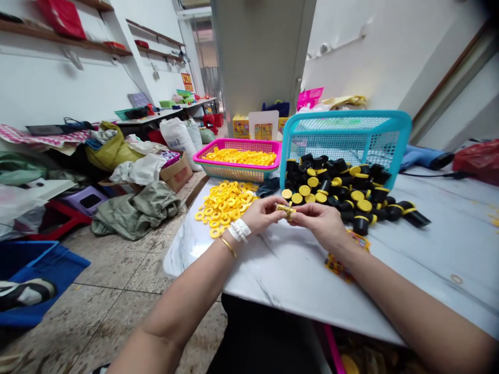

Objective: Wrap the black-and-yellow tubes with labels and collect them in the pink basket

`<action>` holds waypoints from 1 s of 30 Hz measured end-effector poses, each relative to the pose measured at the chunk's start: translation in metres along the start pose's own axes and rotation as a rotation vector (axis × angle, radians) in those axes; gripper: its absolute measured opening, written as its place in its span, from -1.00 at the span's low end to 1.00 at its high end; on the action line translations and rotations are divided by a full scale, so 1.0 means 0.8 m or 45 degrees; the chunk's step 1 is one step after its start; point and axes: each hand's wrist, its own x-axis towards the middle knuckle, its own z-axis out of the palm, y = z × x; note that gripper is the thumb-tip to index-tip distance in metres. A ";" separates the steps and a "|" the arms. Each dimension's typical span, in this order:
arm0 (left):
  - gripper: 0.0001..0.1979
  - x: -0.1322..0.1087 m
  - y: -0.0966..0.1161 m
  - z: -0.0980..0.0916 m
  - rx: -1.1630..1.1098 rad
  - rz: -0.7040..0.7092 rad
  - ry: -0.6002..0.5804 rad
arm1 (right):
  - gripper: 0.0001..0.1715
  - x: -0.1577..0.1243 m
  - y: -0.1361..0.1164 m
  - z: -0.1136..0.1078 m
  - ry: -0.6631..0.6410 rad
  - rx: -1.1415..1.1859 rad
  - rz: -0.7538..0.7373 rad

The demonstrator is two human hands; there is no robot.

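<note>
While pinched shut by both hands' fingers (273,209), one yellow piece (286,209) beside two baskets (237,169).

A small yellow ring (286,209) is pinched between both hands' fingertips.

A wide grey pillar (263,57) stands in the middle of the room, with white walls (50,83) on both sides of it. Left of the pillar, brown wooden shelves (66,39) run along the wall above a long cluttered bench (156,117), and a speckled stone-tile floor (117,265) spreads below, strewn with bags and cloth. Behind the pillar's left edge, a bright passage (205,62) opens.
</note>
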 end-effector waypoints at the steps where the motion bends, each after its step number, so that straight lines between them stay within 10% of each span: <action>1: -0.53 0.000 -0.001 0.001 -0.015 -0.027 -0.006 | -0.57 0.001 -0.002 -0.001 -0.037 0.058 0.039; 8: -0.43 -0.001 -0.009 0.008 -0.363 -0.257 0.018 | -0.44 0.007 -0.017 -0.019 -0.374 0.082 -0.039; 14: -0.45 -0.005 -0.004 0.007 -0.536 -0.294 -0.157 | -0.76 -0.001 -0.010 -0.018 -0.211 0.140 -0.241; 20: -0.40 0.000 -0.006 0.010 -0.434 -0.433 -0.179 | -0.46 0.000 -0.017 -0.018 -0.317 -0.249 -0.459; 23: -0.36 -0.002 -0.004 0.011 -0.400 -0.459 -0.187 | -0.65 -0.007 -0.040 -0.021 -0.270 -0.415 -0.493; 30: -0.41 0.000 0.003 0.011 -0.142 -0.384 0.009 | -0.83 -0.137 -0.107 -0.079 -0.772 -0.843 -0.070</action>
